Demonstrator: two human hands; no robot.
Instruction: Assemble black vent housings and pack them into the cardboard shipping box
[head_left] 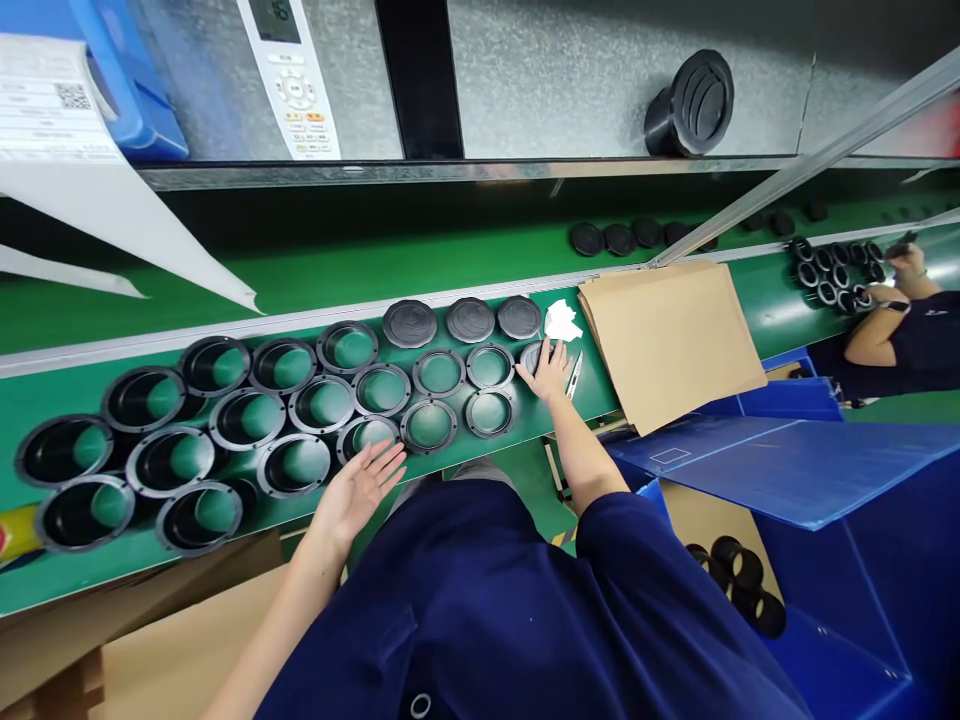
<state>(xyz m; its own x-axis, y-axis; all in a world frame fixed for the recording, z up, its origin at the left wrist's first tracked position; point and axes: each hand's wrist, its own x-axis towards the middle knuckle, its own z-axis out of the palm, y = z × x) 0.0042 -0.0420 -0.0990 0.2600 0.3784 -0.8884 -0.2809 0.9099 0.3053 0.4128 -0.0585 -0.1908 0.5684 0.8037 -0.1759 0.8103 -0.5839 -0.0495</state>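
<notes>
My right hand (547, 372) lies with its fingers spread over a round black vent disc (531, 355) near the right end of the green bench. Whether it grips the disc's edge is hard to see. My left hand (364, 490), palm up and fingers stretched out, is beside the front row of black flanged rings (429, 427) and holds nothing. Many open black flanged tubes (247, 418) stand in rows to the left. Behind the rings lie three round black vent discs (470, 319). A crumpled white paper (562, 321) and a utility knife (575, 376) are near my right hand.
Cardboard sheets (675, 335) overhang the bench on the right, above a blue bin (825, 600) with black tubes inside. An overhead shelf (525, 80) carries a remote control (292, 85) and a vent (690, 105). A co-worker (907, 330) is at far right.
</notes>
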